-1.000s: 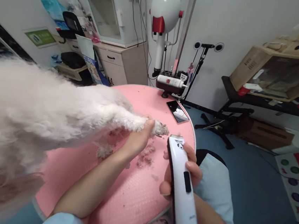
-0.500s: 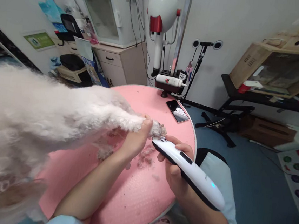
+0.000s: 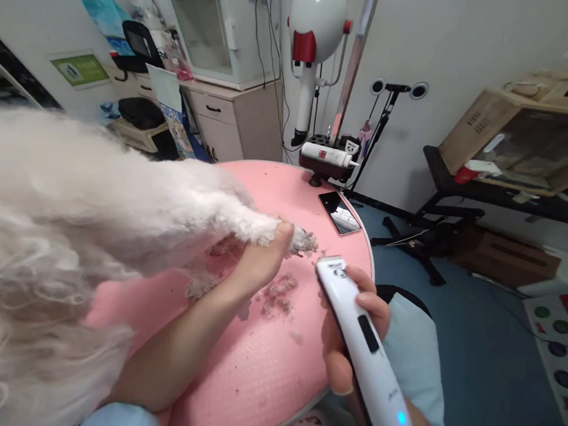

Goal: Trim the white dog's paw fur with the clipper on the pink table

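Note:
A fluffy white dog (image 3: 64, 198) fills the left side and stretches one leg out over the round pink table (image 3: 268, 372). My left hand (image 3: 259, 264) is closed round that leg just behind the paw (image 3: 304, 240), holding it above the tabletop. My right hand (image 3: 353, 327) grips a white electric clipper (image 3: 365, 355) with a blue light near its rear end. The clipper's blade end points at the paw, a short gap to its right. Clumps of cut fur (image 3: 279, 286) lie on the table under the paw.
A phone (image 3: 339, 213) lies at the table's far edge, near a white bottle (image 3: 327, 155) on a black holder. A stand dryer (image 3: 312, 48) and a metal pole rise behind the table. Cabinets stand at the back left, and a black bench with a wooden box at right.
Half a second ago the clipper's blade was at the paw. It has since drawn back to the right and tilted more upright in my right hand. My left hand keeps its hold on the leg.

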`<state>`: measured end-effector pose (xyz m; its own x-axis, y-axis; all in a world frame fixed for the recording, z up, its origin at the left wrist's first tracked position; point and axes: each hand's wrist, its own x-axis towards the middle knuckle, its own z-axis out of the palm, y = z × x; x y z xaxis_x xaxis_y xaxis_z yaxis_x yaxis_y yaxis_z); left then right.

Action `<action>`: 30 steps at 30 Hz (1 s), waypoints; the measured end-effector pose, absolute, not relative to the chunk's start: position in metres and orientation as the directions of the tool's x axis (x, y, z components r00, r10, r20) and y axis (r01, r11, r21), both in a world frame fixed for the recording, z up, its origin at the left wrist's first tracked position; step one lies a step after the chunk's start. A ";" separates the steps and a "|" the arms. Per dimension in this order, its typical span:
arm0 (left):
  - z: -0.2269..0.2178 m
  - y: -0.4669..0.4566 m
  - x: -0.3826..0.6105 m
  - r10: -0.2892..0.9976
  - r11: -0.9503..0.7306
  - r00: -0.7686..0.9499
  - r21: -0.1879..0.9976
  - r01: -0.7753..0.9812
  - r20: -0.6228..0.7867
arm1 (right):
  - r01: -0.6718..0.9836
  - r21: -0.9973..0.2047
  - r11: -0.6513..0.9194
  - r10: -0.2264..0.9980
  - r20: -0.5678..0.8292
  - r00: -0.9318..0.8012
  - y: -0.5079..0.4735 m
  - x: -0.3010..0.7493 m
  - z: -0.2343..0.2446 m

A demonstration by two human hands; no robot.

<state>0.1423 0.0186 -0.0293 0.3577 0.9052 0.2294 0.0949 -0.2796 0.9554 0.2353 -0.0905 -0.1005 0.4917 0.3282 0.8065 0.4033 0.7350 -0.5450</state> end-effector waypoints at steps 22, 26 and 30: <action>-0.020 0.021 0.135 0.923 -0.243 0.357 0.937 0.251 0.144 | 0.680 -0.039 0.732 0.312 0.907 -0.284 -0.079 0.278 -0.097; -0.020 0.022 0.135 0.912 -0.245 0.387 0.940 0.238 0.140 | 0.690 -0.059 0.722 0.336 0.901 -0.275 -0.078 0.278 -0.096; -0.019 0.022 0.133 0.917 -0.211 0.381 0.953 0.216 0.116 | 0.655 -0.101 0.748 0.348 0.901 -0.258 -0.074 0.275 -0.092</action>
